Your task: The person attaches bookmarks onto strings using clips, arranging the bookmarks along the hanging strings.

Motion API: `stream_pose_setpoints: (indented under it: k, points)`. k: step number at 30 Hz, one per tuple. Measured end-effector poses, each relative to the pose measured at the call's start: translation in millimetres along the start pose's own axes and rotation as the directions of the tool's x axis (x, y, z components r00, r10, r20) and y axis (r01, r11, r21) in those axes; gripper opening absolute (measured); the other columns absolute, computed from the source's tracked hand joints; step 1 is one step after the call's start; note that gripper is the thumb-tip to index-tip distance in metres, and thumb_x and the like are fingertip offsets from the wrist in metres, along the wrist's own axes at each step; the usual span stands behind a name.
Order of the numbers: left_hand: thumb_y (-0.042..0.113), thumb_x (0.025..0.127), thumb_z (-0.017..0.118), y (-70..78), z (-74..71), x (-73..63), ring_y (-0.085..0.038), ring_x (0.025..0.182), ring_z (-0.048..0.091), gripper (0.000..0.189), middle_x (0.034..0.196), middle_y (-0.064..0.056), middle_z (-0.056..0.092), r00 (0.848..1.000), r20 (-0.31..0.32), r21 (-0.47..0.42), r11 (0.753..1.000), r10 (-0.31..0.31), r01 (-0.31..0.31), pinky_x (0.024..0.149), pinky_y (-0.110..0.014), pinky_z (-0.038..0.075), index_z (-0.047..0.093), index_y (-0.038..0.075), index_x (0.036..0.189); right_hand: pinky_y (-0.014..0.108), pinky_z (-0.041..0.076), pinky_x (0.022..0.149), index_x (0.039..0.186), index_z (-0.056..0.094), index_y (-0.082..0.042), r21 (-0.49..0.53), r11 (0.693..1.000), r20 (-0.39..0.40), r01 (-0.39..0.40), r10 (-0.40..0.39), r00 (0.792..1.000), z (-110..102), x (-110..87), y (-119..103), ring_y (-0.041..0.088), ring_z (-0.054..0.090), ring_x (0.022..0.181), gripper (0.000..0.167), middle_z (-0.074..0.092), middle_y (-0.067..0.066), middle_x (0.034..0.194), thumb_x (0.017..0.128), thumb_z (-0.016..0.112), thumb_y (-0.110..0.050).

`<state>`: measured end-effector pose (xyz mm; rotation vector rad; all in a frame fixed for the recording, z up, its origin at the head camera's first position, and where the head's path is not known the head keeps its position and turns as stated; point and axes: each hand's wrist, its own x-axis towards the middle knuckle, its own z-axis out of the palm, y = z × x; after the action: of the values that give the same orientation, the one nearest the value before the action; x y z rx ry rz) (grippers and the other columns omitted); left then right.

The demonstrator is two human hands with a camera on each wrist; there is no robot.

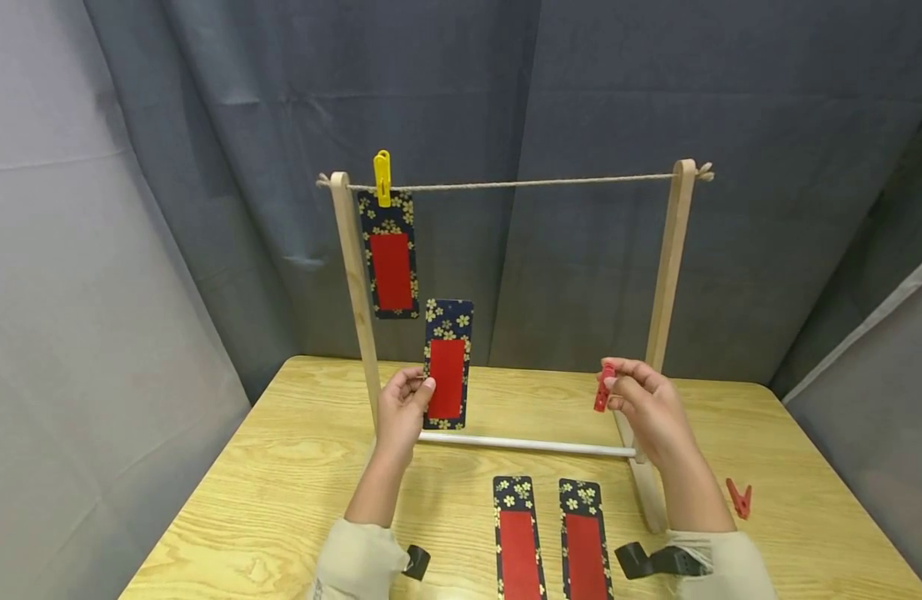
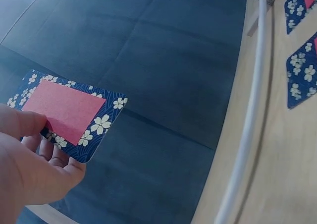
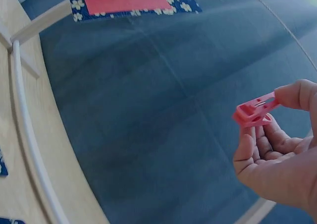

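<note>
My left hand (image 1: 403, 408) pinches the lower left edge of a navy flowered card (image 1: 467, 333) with a red panel, held upright below the line. In the left wrist view the thumb lies on the red panel (image 2: 64, 110). On the right, my right hand (image 1: 648, 408) holds a red clothespin (image 1: 604, 388) between thumb and fingers, near the right post. A yellow clothespin (image 1: 383, 179) clips a similar card (image 1: 392, 271) to the string (image 1: 521, 182) at its left end. Two more such cards, the left one (image 1: 518, 550) and the right one (image 1: 585, 550), lie on the table.
Wooden posts, left (image 1: 356, 292) and right (image 1: 669, 275), carry the string. A white rod (image 1: 528, 444) joins them low down. Another red clothespin (image 1: 739, 498) lies at the right of the table (image 1: 266, 500). Grey curtains (image 1: 618, 100) hang behind.
</note>
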<state>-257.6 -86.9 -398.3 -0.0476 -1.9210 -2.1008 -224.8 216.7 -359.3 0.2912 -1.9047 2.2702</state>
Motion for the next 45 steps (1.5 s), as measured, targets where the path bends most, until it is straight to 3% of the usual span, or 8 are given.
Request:
stream_pose_setpoints:
  k: [9, 18, 24, 31, 38, 45]
  points:
    - [-0.002, 0.088, 0.060, 16.4, 1.5, 11.8, -0.013, 0.081, 0.052, 0.018, 0.087, -0.005, 0.056, 0.998, 0.003, -0.055, 0.997, 0.058, -0.058, 0.071, -0.021, 0.045, 0.057, -0.006, 0.106, 0.024, 0.047, 0.075, 0.112, 0.057, 0.007, 0.124, 0.989, 0.096, 0.085, -0.097, 0.991, 19.5, 15.9, -19.1, 0.018, 0.057, 0.094, 0.022, 0.060, 0.007, 0.099, 0.091, 0.052, 0.004]
    - [0.001, 0.088, 0.062, 32.0, 0.4, 25.8, -0.012, 0.079, 0.053, 0.020, 0.088, -0.005, 0.058, 0.994, -0.003, -0.039, 0.993, 0.109, -0.109, 0.067, -0.022, 0.044, 0.058, -0.007, 0.106, 0.025, 0.047, 0.071, 0.107, 0.062, 0.002, 0.140, 0.983, 0.148, 0.116, -0.137, 0.979, 33.2, 34.6, -38.5, 0.015, 0.058, 0.085, 0.018, 0.063, 0.007, 0.094, 0.090, 0.054, 0.003]
    - [0.004, 0.088, 0.064, 39.2, 3.9, 33.6, -0.013, 0.080, 0.054, 0.023, 0.090, -0.007, 0.059, 0.994, 0.018, -0.035, 0.993, 0.111, -0.110, 0.066, -0.024, 0.045, 0.060, -0.005, 0.108, 0.024, 0.050, 0.071, 0.104, 0.066, -0.005, 0.130, 0.982, 0.175, 0.138, -0.160, 0.972, 41.0, 47.9, -52.2, 0.015, 0.061, 0.084, 0.023, 0.065, 0.007, 0.091, 0.087, 0.057, 0.008]
    - [0.004, 0.087, 0.065, 49.3, 9.3, 42.1, -0.013, 0.080, 0.055, 0.021, 0.089, -0.005, 0.061, 0.993, 0.032, -0.044, 0.993, 0.111, -0.110, 0.069, -0.025, 0.046, 0.062, -0.003, 0.107, 0.024, 0.050, 0.070, 0.102, 0.067, -0.006, 0.056, 0.977, 0.176, 0.206, -0.213, 0.961, 57.4, 66.2, -76.6, 0.015, 0.059, 0.078, 0.023, 0.064, 0.006, 0.090, 0.086, 0.057, 0.008]
    - [0.006, 0.087, 0.065, 62.5, 16.4, 48.5, -0.012, 0.077, 0.053, 0.020, 0.086, -0.002, 0.060, 0.993, 0.042, -0.060, 0.992, 0.113, -0.111, 0.065, -0.025, 0.043, 0.063, -0.001, 0.106, 0.023, 0.051, 0.070, 0.098, 0.067, -0.004, 0.098, 0.954, 0.142, 0.282, -0.294, 0.945, 74.5, 85.0, -103.4, 0.014, 0.058, 0.075, 0.028, 0.062, 0.007, 0.083, 0.081, 0.056, 0.015]
    - [0.004, 0.087, 0.065, 74.6, 24.3, 56.5, -0.012, 0.079, 0.053, 0.020, 0.088, -0.002, 0.061, 0.989, 0.040, -0.049, 0.989, 0.141, -0.139, 0.066, -0.024, 0.044, 0.063, -0.001, 0.106, 0.023, 0.049, 0.072, 0.101, 0.066, 0.001, 0.082, 0.940, 0.162, 0.331, -0.341, 0.926, 94.5, 101.5, -135.1, 0.015, 0.059, 0.078, 0.025, 0.064, 0.008, 0.086, 0.079, 0.065, 0.013]
